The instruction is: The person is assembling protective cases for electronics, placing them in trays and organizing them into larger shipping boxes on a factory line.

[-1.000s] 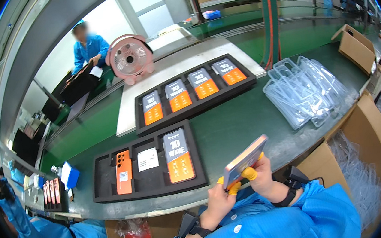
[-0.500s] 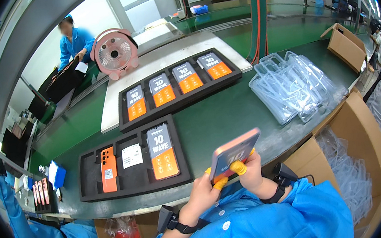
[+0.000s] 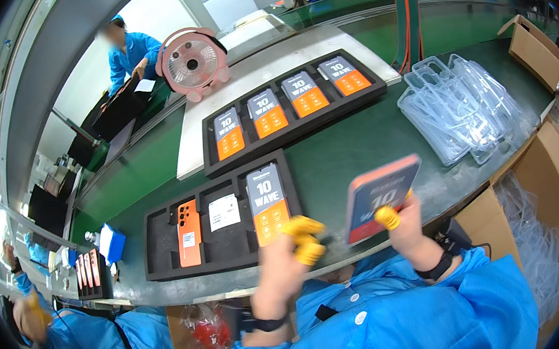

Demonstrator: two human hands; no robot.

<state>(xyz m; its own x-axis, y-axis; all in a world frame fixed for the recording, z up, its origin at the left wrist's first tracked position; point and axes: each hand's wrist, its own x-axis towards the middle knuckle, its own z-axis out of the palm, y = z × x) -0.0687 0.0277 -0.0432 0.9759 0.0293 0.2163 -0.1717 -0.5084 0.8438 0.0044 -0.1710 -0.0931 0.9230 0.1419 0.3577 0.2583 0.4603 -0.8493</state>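
factory assembly line | green conveyor bench | foam trays | blue-smocked workers

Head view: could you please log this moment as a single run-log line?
right hand: holds phone raised, tilted | left hand: empty, at near foam tray edge | tray: orange phone, white card, boxed phone

Both forearms are seen rising from the lower edge, clad in blue sleeves pushed back at the wrists. A dark band is worn on each wrist. The left hand is raised with its back toward the camera, the fingers curled inward and capped with yellow finger cots; nothing is gripped in it, and its motion blur hides finer detail. The right hand is held higher and further right, closed in a pinch, a yellow-cotted thumb pressed forward against the fingers behind. The two hands are kept apart, not touching.
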